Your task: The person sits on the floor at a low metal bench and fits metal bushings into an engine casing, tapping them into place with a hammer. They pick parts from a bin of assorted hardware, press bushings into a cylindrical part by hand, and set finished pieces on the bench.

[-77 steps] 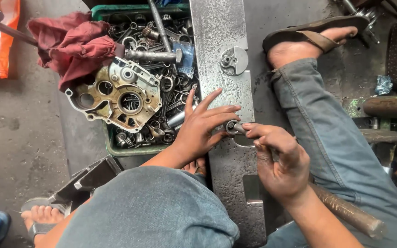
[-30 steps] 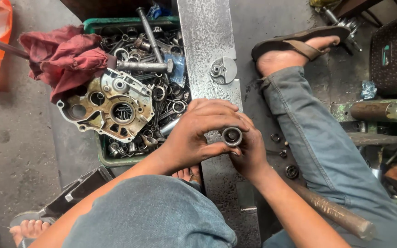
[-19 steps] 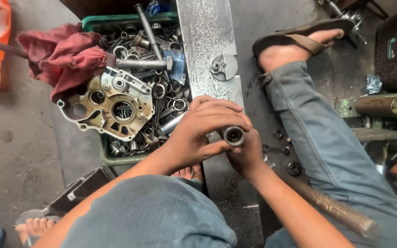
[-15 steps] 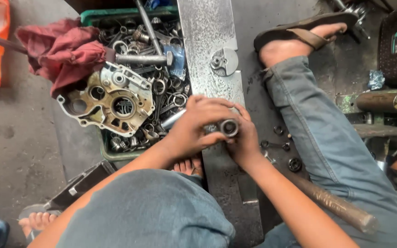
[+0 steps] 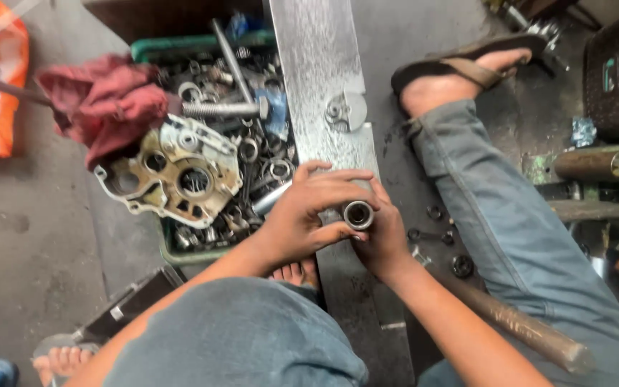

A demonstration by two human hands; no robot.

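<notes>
Hands meet over a long steel plate that runs along the floor between the person's legs. The left hand and the right hand together hold a short metal sleeve, its open bore facing up toward the camera, just above the plate.

Judging from this pose, the sleeve is best kept square to the plate, with both hands sharing the load so that it does not tip or slip through greasy skin; a steady, even grip looks more useful here than force.

The left hand's fingers curl over the sleeve from the far side, thumb below, closed around its wall. The right hand cups it from beneath and from the right, its fingers mostly hidden behind the sleeve, so how tightly they close cannot be told exactly, though they are clearly in contact.

Left of the plate stands a green crate full of bearings, bolts and a cast engine cover, with a red rag at its edge. Small rings lie near the right knee, and a wooden handle lies under the right forearm.
</notes>
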